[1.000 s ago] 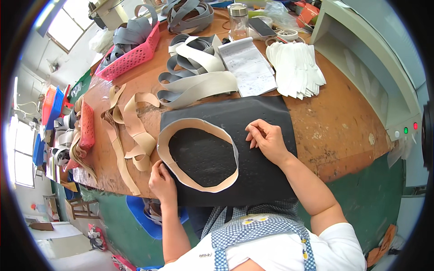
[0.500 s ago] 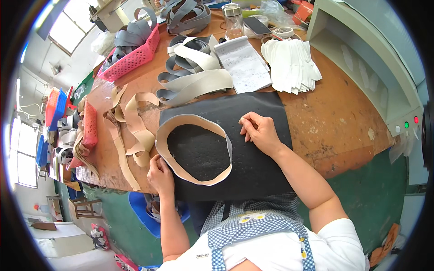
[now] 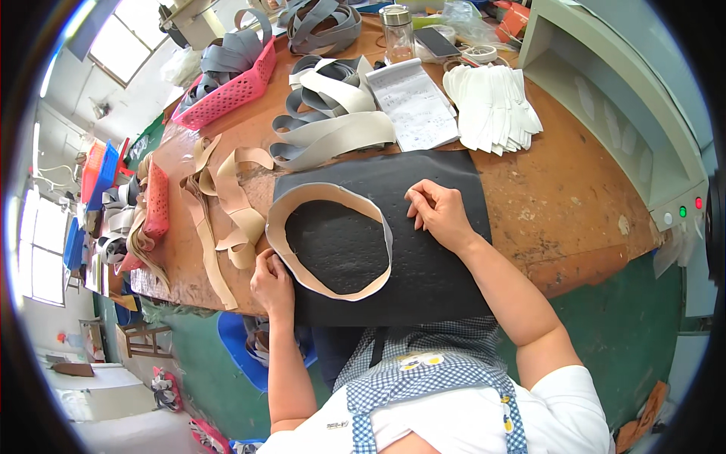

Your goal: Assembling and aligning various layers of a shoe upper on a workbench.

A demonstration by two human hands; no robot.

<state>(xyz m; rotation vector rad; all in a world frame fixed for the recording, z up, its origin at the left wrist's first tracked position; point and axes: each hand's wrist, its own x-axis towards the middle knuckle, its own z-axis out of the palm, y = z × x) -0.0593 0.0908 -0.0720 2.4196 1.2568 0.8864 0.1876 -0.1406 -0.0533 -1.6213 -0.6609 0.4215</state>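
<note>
A closed loop of wide band [image 3: 330, 292], beige inside with a pale grey edge, stands on its edge on a black mat [image 3: 439, 280]. Close against the loop's lower left side is my left hand [image 3: 272, 286], its fingers bent together. Whatever may be between those fingers is hidden. Over the mat, to the right of the loop and apart from it, my right hand [image 3: 442, 214] is loosely bent, with gaps between its fingers and nothing in them. Loose beige strips [image 3: 236, 198] lie on the table left of the loop.
Grey and cream bands [image 3: 333, 136], a notepad [image 3: 416, 106] and white fabric pieces [image 3: 495, 110] lie behind the mat. A pink basket [image 3: 227, 94] of grey bands stands far left. At right is a grey machine housing [image 3: 643, 98]; a blue tub [image 3: 246, 363] sits below the table.
The whole view has shifted slightly, with the scene now a little higher and farther right. Both hands and the band loop keep nearly the same places on the mat.
</note>
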